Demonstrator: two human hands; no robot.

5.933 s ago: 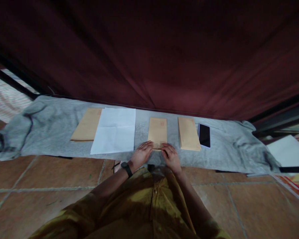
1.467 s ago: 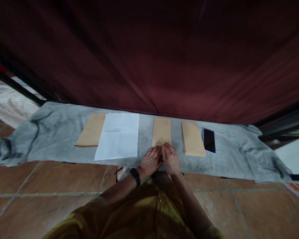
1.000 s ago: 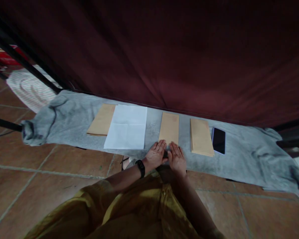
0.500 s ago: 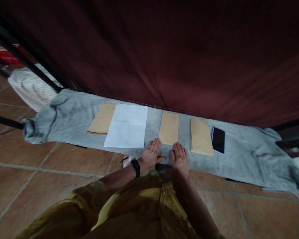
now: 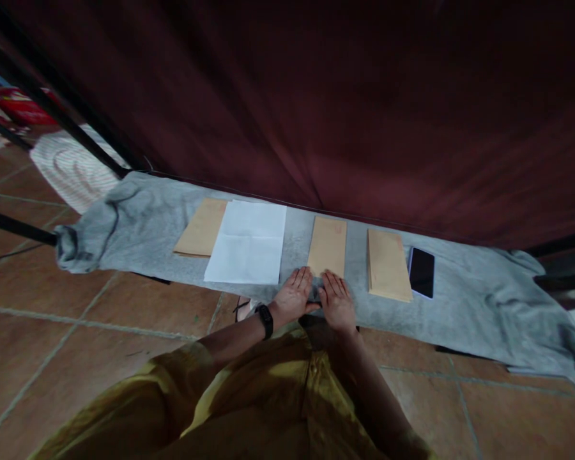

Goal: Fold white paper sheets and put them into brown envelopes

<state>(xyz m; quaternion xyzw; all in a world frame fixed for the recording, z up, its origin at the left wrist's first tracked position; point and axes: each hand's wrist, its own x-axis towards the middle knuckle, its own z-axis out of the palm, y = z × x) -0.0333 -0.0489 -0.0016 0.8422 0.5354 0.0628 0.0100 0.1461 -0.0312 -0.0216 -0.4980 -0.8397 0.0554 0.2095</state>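
Observation:
A single brown paper envelope lies flat in front of me, its near end under my fingertips. My left hand, with a black band on the wrist, is flat, fingers stretched out at the envelope's near left corner. Close beside it, my right hand lies flat too, its fingertips over the near right part of the envelope. Neither hand grips anything. To the left are white paper sheets with a crease across them, partly covering more brown envelopes. Another small stack of brown envelopes lies to the right.
A phone lies right of the right-hand stack. Everything rests on a grey cloth over a narrow surface. A dark red curtain hangs behind it, and black metal bars stand at the left. Below is tiled floor.
My right hand has slid left, from beside the envelope's near right corner onto its near edge, closer to my left hand. My left hand stays about where it was. The view has shifted slightly.

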